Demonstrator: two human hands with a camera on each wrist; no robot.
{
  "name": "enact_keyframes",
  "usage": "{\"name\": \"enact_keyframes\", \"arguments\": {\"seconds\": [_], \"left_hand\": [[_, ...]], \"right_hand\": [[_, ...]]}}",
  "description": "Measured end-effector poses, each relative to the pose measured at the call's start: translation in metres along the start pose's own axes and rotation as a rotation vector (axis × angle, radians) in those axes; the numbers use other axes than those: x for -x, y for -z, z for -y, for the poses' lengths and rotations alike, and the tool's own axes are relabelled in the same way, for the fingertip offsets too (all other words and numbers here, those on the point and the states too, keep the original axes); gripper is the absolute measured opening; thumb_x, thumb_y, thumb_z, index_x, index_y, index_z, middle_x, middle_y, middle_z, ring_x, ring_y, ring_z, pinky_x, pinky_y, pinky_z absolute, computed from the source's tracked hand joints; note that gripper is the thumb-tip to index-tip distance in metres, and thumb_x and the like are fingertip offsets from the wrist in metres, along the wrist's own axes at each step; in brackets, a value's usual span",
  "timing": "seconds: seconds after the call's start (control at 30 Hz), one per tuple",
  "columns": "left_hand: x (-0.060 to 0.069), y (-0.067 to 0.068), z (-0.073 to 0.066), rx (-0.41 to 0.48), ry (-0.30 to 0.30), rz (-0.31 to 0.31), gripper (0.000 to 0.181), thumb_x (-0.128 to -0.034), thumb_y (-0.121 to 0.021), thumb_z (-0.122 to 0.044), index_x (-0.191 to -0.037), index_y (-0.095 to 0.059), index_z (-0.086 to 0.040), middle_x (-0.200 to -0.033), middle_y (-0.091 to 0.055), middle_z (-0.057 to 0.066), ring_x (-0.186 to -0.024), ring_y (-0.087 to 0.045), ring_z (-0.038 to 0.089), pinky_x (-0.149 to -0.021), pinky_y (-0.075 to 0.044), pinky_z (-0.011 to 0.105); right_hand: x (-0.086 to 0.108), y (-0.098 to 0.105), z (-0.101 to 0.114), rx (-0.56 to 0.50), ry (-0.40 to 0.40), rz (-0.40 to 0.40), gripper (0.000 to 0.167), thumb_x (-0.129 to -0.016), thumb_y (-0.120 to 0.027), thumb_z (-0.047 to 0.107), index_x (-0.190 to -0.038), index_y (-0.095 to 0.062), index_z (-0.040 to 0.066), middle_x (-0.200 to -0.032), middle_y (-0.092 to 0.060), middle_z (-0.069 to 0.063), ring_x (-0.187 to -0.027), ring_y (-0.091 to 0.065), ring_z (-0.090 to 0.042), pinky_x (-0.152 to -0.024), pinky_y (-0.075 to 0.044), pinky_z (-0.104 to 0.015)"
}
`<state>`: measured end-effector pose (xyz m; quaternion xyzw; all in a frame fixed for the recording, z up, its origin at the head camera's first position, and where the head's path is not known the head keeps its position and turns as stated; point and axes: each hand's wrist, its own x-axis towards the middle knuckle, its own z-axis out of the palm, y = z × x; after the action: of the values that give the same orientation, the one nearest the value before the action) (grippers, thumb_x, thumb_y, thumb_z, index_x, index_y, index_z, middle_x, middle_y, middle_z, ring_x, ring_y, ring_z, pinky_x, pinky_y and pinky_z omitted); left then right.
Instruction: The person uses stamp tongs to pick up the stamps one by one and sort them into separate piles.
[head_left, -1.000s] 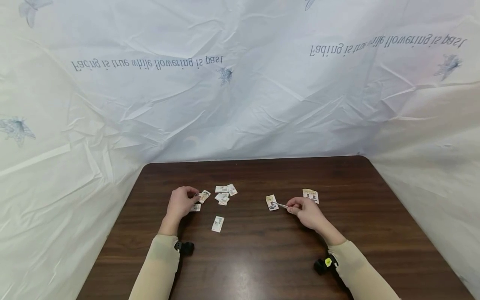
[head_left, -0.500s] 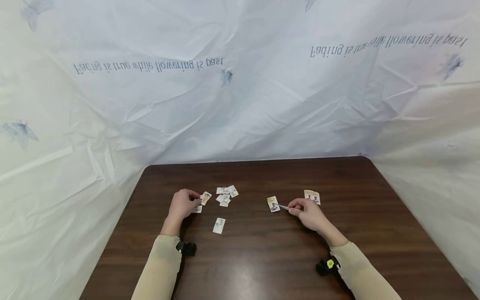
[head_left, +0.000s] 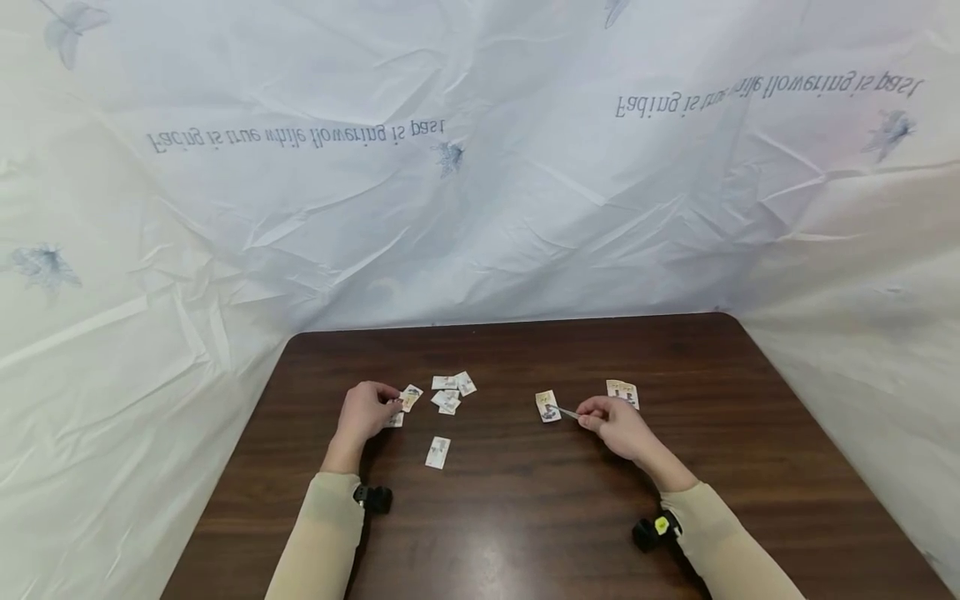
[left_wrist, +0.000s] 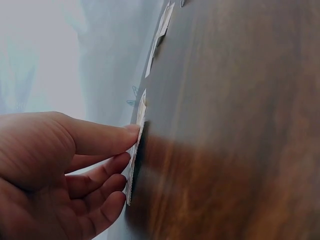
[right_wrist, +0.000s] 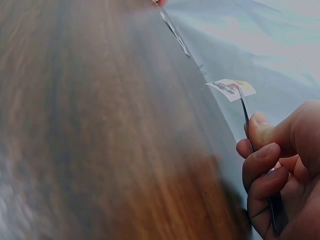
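Toward the left side of the table, my left hand [head_left: 366, 410] pinches a small printed card [head_left: 410, 397] between thumb and fingertips. Another card [head_left: 394, 420] lies partly under that hand. On the right, my right hand [head_left: 613, 423] grips a pair of tweezers [head_left: 568, 412], also seen dark and slim in the right wrist view. Their tips hold a small card with a yellowish patch and a dark figure [right_wrist: 231, 89]. That card appears raised off the table, slightly bent. In the left wrist view the left hand's card [left_wrist: 141, 107] shows nearly edge-on.
Several small cards [head_left: 447, 398] lie overlapped right of the left hand, and a single card [head_left: 437, 452] lies nearer me. Behind the right hand is an overlapped group of cards [head_left: 622, 392]. A white printed sheet [head_left: 480, 250] hangs behind the brown wooden table [head_left: 517, 508].
The view has shifted slightly. Both hands keep nearly the same place and hold; the card at the tweezers' tips has barely moved.
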<state>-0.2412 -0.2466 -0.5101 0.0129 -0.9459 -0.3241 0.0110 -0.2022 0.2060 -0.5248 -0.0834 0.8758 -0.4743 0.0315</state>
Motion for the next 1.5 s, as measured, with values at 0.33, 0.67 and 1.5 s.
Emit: {"name": "enact_keyframes", "arguments": {"seconds": [0.33,0.67,1.5], "left_hand": [[0.0,0.002,0.003,0.014,0.021,0.025,0.017,-0.0965,-0.08,-0.014,-0.109,-0.083,-0.003,-0.104,-0.076,0.012,-0.093,-0.067,0.029,-0.083,-0.055,0.049],[-0.001,0.003,0.007,0.07,0.039,0.007,0.018,-0.098,-0.078,-0.018,-0.107,-0.083,-0.003,-0.106,-0.076,0.014,-0.09,-0.067,0.03,-0.08,-0.056,0.049],[0.0,0.0,0.003,0.06,0.052,0.001,0.016,-0.0975,-0.079,-0.017,-0.105,-0.083,-0.004,-0.104,-0.076,0.013,-0.092,-0.067,0.031,-0.083,-0.055,0.05]], "right_hand": [[0.01,0.02,-0.007,0.049,-0.037,-0.005,0.011,-0.105,-0.069,0.009,-0.111,-0.074,0.002,-0.09,-0.066,-0.005,-0.077,-0.054,-0.022,-0.067,-0.045,-0.033],[0.028,0.045,-0.021,0.068,-0.089,-0.061,0.015,-0.105,-0.069,0.01,-0.113,-0.073,-0.002,-0.087,-0.065,-0.006,-0.074,-0.052,-0.02,-0.064,-0.042,-0.031],[0.064,0.095,-0.05,0.209,-0.213,-0.15,0.027,-0.107,-0.065,0.018,-0.118,-0.07,-0.007,-0.086,-0.061,-0.005,-0.074,-0.051,-0.02,-0.065,-0.039,-0.032]]}}
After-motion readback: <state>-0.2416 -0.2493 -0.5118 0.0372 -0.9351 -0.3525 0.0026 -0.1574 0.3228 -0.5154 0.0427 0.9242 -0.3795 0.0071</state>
